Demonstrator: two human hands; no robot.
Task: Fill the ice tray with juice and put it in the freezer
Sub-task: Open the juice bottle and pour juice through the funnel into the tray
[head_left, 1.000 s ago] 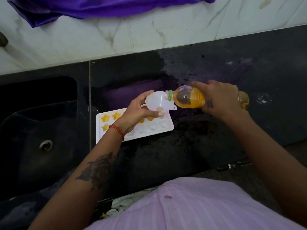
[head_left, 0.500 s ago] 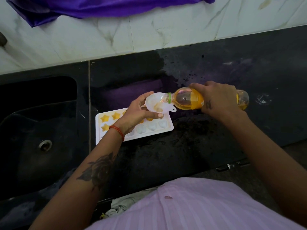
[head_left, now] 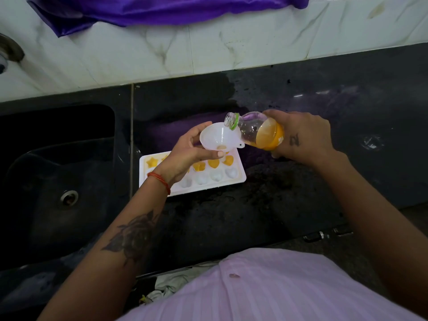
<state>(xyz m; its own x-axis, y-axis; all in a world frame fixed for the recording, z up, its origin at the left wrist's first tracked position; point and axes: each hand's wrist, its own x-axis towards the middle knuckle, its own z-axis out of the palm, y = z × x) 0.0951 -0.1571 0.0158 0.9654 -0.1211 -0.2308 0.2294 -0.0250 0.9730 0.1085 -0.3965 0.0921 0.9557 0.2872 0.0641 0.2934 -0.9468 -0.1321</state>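
A white ice tray [head_left: 240,176] lies on the black counter [head_left: 231,216], beside the sink. Its back cells hold orange juice; the front cells I can see look unfilled. My left hand [head_left: 185,156] holds a white funnel [head_left: 218,139] above the tray's back row, hiding part of the tray. My right hand [head_left: 301,137] grips an uncapped clear bottle [head_left: 254,130] of orange juice. The bottle's mouth is tipped up at the funnel's rim and the juice has settled toward the bottle's base.
A black sink [head_left: 58,177] with a metal drain [head_left: 68,197] sits to the left. A white marble backsplash [head_left: 208,49] runs behind, with a purple cloth [head_left: 150,8] draped over it. A tap [head_left: 9,52] shows at the far left edge.
The bottle was tilted into the funnel, pouring juice. My right hand has since raised its mouth, so the juice has run back. My left hand and the funnel shifted slightly along the tray.
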